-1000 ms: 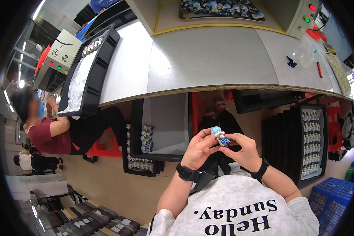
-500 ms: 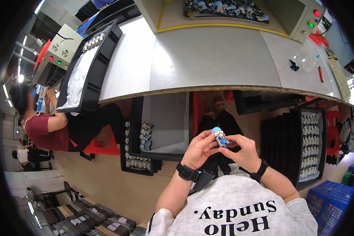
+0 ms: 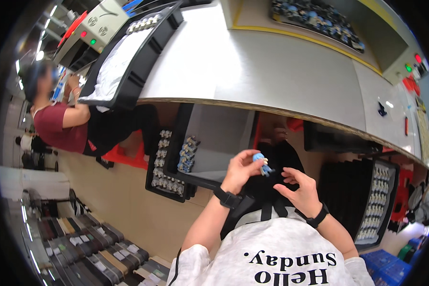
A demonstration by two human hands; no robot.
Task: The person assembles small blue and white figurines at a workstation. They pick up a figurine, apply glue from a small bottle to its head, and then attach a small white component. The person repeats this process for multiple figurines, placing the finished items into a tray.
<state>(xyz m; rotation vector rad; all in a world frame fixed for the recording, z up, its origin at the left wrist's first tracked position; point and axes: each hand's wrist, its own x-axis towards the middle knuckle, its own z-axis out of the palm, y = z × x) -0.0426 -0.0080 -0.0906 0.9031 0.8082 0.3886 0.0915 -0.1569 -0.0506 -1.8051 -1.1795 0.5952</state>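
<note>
While the bare left hand (image 3: 239,171) pinches a small figurine with blue hair and blue-and-cream clothing (image 3: 263,165) between thumb and fingers, the bare right hand (image 3: 300,191) hangs near its right side, thumb and curved fingers parted, with nothing in its grasp. The figurine is tilted, head toward the far left, above the person's black trousers (image 3: 290,159), on the near side of a long pale grey worktable (image 3: 291,71). Left of the left hand sits a black plastic tray with a grey lining sheet (image 3: 200,180), a cluster of small blue-and-white figurines (image 3: 188,153) at its left end. Well to the right of the right hand, rows of pale figurines (image 3: 375,200) fill another black tray (image 3: 391,190). At the left, a person in a dark red shirt (image 3: 57,123) sits by the worktable.
</note>
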